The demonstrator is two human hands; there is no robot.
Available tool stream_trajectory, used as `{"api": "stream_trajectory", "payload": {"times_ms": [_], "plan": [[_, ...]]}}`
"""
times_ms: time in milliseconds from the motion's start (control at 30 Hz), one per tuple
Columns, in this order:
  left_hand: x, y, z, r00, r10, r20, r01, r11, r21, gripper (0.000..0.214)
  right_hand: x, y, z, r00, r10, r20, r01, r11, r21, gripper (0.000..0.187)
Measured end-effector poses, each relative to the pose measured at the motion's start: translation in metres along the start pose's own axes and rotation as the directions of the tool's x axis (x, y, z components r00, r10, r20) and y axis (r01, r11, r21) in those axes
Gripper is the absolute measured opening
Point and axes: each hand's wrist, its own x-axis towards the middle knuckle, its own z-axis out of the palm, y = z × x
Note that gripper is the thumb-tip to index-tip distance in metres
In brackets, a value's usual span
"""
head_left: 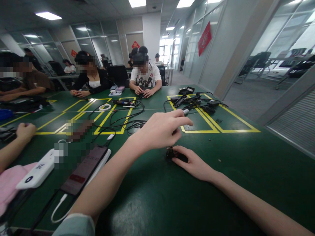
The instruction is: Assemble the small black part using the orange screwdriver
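My left hand is raised above the table, reaching in from the left. Its fingers are loosely bent and apart, and nothing shows between them. Below it, my right hand rests low over the green table, thumb and fingers closed around a small black part. A short cylindrical piece stands up at the near end of that part. The rest of it is dark and partly covered by my fingers, so its exact kind cannot be made out.
Black cables and parts lie within yellow tape ahead. To the left are a phone, a white power strip, a pink cloth and a white tape ring. Several people sit around the table; one forearm enters at left.
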Motion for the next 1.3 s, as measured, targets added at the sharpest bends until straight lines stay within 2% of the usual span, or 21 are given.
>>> {"api": "stream_trajectory", "payload": {"times_ms": [100, 267, 500, 667, 867, 1000, 1300], "plan": [[-0.0002, -0.0003, -0.0005, 1.0, -0.016, 0.005, 0.016, 1.0, 0.003, 0.037, 0.0, -0.0002, -0.0003, 1.0, 0.01, 0.002, -0.01, 1.0, 0.0, 0.031], [0.0004, 0.0004, -0.002, 1.0, 0.026, 0.006, -0.026, 1.0, 0.003, 0.037, -0.0001, 0.0002, 0.0002, 1.0, 0.014, -0.009, -0.014, 1.0, -0.002, 0.031], [-0.0008, 0.0014, -0.0029, 1.0, -0.012, 0.023, 0.012, 1.0, -0.015, 0.037, -0.0005, -0.0016, -0.0003, 1.0, 0.013, -0.006, -0.013, 1.0, -0.002, 0.032], [0.0, 0.0014, -0.0032, 1.0, 0.026, 0.006, -0.026, 1.0, -0.008, 0.038, -0.0004, -0.003, -0.0003, 1.0, 0.021, 0.005, -0.021, 1.0, 0.004, 0.03], [-0.0011, -0.0002, -0.0025, 1.0, -0.011, 0.009, 0.011, 1.0, -0.015, 0.038, -0.0001, -0.0031, 0.0001, 1.0, 0.017, -0.002, -0.017, 1.0, 0.004, 0.03], [-0.0007, 0.0012, -0.0032, 1.0, 0.009, 0.011, -0.009, 1.0, -0.027, 0.036, -0.0007, -0.0025, 0.0004, 1.0, 0.027, 0.005, -0.027, 1.0, 0.012, 0.029], [-0.0013, 0.0037, -0.0039, 0.998, -0.024, 0.062, 0.025, 0.999, -0.026, 0.036, -0.0021, -0.0053, 0.0006, 0.999, 0.029, 0.019, -0.029, 1.0, -0.004, 0.028]]}}
